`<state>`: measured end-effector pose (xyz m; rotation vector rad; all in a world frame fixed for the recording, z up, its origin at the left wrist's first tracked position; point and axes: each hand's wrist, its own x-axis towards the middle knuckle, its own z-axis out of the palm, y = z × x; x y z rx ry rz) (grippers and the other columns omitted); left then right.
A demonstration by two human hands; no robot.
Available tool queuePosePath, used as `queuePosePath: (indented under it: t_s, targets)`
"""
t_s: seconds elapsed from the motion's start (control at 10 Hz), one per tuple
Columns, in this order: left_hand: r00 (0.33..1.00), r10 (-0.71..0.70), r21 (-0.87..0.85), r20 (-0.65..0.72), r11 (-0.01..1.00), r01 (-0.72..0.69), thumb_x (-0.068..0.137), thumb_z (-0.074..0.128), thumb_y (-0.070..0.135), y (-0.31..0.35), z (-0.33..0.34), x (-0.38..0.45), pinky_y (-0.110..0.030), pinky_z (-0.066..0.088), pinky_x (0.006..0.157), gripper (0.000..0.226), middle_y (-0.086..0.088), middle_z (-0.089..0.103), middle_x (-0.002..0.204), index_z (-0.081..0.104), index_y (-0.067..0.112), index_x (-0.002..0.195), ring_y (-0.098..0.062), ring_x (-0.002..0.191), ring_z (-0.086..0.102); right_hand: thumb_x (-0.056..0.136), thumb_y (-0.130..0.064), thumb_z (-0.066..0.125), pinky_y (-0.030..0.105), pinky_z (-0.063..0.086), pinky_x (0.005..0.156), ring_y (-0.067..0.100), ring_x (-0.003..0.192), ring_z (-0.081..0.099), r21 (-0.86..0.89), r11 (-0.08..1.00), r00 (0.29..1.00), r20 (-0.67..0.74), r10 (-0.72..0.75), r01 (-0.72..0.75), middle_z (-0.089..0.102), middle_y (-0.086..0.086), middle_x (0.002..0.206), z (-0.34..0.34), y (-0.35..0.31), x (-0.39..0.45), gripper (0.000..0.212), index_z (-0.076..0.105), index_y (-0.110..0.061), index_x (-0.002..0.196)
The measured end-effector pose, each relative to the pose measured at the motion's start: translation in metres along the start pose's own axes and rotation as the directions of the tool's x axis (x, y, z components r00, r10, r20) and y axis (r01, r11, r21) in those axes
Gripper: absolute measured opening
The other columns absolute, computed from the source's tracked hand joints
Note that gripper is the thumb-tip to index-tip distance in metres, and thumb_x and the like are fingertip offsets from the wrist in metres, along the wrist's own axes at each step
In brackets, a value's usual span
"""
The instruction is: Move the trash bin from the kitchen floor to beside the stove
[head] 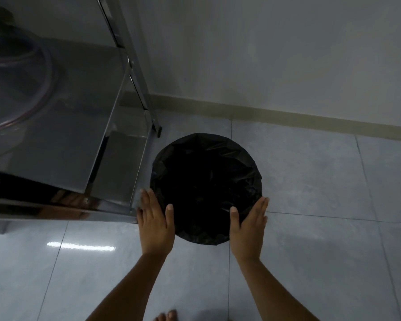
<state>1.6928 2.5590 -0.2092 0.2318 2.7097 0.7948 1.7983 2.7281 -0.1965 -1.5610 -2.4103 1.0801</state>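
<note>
A round trash bin lined with a black plastic bag stands on the grey tiled floor, right beside the corner leg of a stainless steel kitchen stand. My left hand lies flat against the bin's left side with its thumb over the rim. On the opposite side my right hand presses the bin the same way, thumb on the rim. The bin's inside is dark and I cannot make out any contents.
The steel stand has a lower shelf with a coiled hose reflected or lying on it. A white wall with a beige skirting runs behind the bin. Glossy floor tiles spread to the right. My bare toes show at the bottom edge.
</note>
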Motion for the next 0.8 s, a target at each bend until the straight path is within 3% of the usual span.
queuePosePath:
  t_s: [0.2, 0.3, 0.5, 0.6, 0.7, 0.8]
  targets:
    - [1.0, 0.009, 0.011, -0.023, 1.0, -0.009, 0.094, 0.0, 0.063, 0.018, 0.007, 0.051, -0.033, -0.009, 0.125, 0.083, -0.005, -0.01, 0.169, -0.006, 0.012, 0.16, -0.013, 0.154, -0.011, 0.095, -0.056, 0.04, 0.032, 0.003, 0.12, 0.033, 0.154, 0.009, 0.01, 0.998, 0.997, -0.048, -0.059, 0.06, -0.001, 0.01, 0.168, 0.011, -0.021, 0.052, 0.09, 0.0, -0.007, 0.16]
    - [0.998, 0.013, 0.034, -0.057, 0.999, -0.011, 0.094, 0.001, 0.062, 0.03, 0.009, 0.076, -0.041, 0.0, 0.126, 0.085, -0.011, -0.002, 0.169, 0.001, 0.008, 0.16, -0.022, 0.157, -0.001, 0.096, -0.053, 0.04, 0.031, 0.001, 0.122, 0.028, 0.155, 0.008, -0.001, 0.995, 0.992, -0.074, -0.101, 0.101, 0.0, 0.013, 0.168, 0.014, -0.03, 0.076, 0.088, 0.0, -0.005, 0.159]
    - [0.999, 0.027, 0.086, -0.036, 0.996, -0.024, 0.094, 0.003, 0.061, 0.056, 0.007, 0.111, -0.043, 0.002, 0.125, 0.087, -0.016, 0.001, 0.168, 0.002, 0.004, 0.159, -0.027, 0.157, 0.001, 0.095, -0.059, 0.033, 0.041, 0.003, 0.125, 0.027, 0.155, 0.008, -0.043, 0.99, 0.988, -0.072, -0.138, 0.135, 0.002, 0.015, 0.168, 0.014, -0.044, 0.116, 0.091, 0.0, -0.003, 0.159]
    - [1.0, -0.006, 0.205, 0.015, 0.979, 0.003, 0.101, 0.017, 0.052, 0.067, 0.002, 0.128, -0.047, 0.004, 0.125, 0.077, -0.016, -0.001, 0.169, 0.0, 0.004, 0.159, -0.028, 0.157, 0.002, 0.096, -0.059, 0.035, 0.043, 0.004, 0.124, 0.026, 0.155, 0.006, -0.066, 0.989, 0.991, -0.007, -0.132, 0.131, 0.002, 0.015, 0.168, 0.009, -0.053, 0.13, 0.092, -0.003, -0.004, 0.159]
    - [0.99, -0.074, 0.293, 0.121, 0.955, 0.036, 0.102, 0.019, 0.051, 0.079, -0.014, 0.146, -0.052, 0.006, 0.123, 0.078, -0.016, 0.0, 0.169, -0.002, 0.003, 0.159, -0.029, 0.157, 0.004, 0.096, -0.06, 0.034, 0.045, 0.004, 0.124, 0.026, 0.155, 0.005, -0.082, 0.992, 0.987, 0.139, -0.081, 0.092, 0.001, 0.015, 0.168, -0.006, -0.066, 0.142, 0.093, -0.004, -0.004, 0.159]
    - [0.981, -0.128, 0.329, 0.143, 0.941, 0.074, 0.101, 0.017, 0.054, 0.101, -0.041, 0.151, -0.053, 0.006, 0.123, 0.08, -0.017, -0.002, 0.169, -0.005, 0.002, 0.158, -0.031, 0.156, 0.003, 0.096, -0.061, 0.032, 0.048, 0.006, 0.124, 0.029, 0.155, 0.006, -0.157, 0.985, 0.979, 0.198, -0.044, 0.076, 0.001, 0.017, 0.167, -0.034, -0.087, 0.145, 0.091, 0.0, -0.003, 0.159]
